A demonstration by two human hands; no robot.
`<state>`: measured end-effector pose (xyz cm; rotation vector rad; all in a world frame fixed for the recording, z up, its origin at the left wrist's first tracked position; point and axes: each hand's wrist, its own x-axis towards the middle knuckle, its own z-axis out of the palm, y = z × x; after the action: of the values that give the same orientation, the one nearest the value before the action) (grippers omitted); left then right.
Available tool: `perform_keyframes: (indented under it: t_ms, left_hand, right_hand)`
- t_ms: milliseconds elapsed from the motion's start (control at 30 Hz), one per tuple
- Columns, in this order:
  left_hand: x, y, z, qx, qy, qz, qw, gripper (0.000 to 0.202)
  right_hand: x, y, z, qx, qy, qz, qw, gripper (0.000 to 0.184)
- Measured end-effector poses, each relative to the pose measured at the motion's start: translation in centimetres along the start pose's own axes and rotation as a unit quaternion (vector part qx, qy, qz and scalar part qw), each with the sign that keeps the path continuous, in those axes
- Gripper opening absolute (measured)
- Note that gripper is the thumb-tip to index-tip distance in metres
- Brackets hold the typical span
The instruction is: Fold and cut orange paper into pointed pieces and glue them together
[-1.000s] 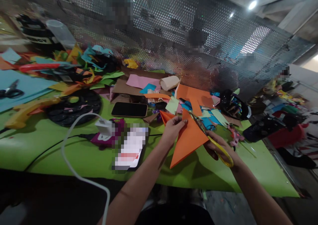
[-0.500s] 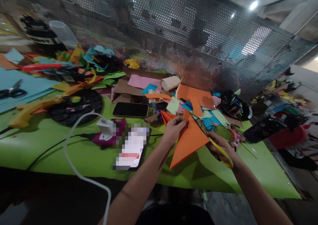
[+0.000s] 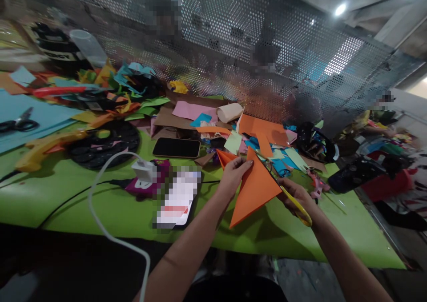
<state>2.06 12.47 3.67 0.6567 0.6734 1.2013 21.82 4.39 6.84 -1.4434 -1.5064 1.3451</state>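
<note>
My left hand (image 3: 235, 173) pinches a folded sheet of orange paper (image 3: 255, 191) near its upper left edge, thumb on top. The paper hangs tilted over the green table, one corner pointing down toward me. In my right hand (image 3: 296, 195) is a pair of scissors with yellow handles (image 3: 300, 208). Their blades lie along the paper's right edge, partly hidden by it, so I cannot tell how far apart they are. A narrow orange flap stands up beside my left fingertips.
On the green table (image 3: 116, 217) lie a dark phone (image 3: 176, 147), a lit phone (image 3: 178, 199), a purple power strip (image 3: 147, 184) with a white charger (image 3: 143, 171), and a yellow glue gun (image 3: 40, 153). Coloured scraps pile up before a perforated metal screen (image 3: 216, 39). Black scissors (image 3: 20, 123) lie left.
Very little differs. The view has shifted slightly, while both hands, the orange paper and the scissors keep nearly the same positions.
</note>
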Motion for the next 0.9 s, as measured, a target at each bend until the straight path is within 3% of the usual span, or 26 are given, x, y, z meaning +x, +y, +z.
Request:
perform_keyframes:
  t_ms: [300, 600, 900]
  left_hand:
    - [-0.31, 0.42, 0.20, -0.004, -0.012, 0.004, 1.000, 0.039]
    - [-0.35, 0.30, 0.13, 0.003, -0.023, 0.000, 1.000, 0.040]
    - [-0.28, 0.23, 0.07, 0.032, -0.037, -0.002, 0.999, 0.042]
  right_hand:
    - [-0.72, -0.44, 0.45, -0.002, 0.016, 0.007, 1.000, 0.041]
    - [-0.52, -0.31, 0.19, -0.041, -0.023, -0.011, 0.999, 0.053]
    - [-0.43, -0.38, 0.53, -0.021, -0.001, 0.024, 0.999, 0.051]
